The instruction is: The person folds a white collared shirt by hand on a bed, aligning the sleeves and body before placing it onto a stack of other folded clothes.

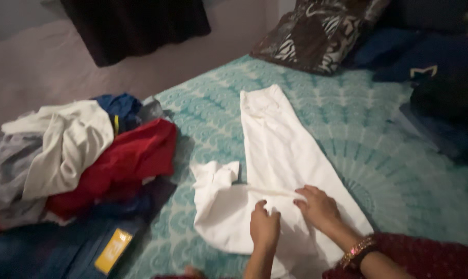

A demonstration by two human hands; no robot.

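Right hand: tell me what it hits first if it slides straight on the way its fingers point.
The right hand points up-left along the white garment; it would likely meet that garment's bunched part first.

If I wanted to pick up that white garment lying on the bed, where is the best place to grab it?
Probably the far narrow end of the white garment, near the patterned pillow. It lies flat and free there, reachable from the top of the teal bedspread. The near end is pinned by the left hand and right hand, and its left flap is crumpled.
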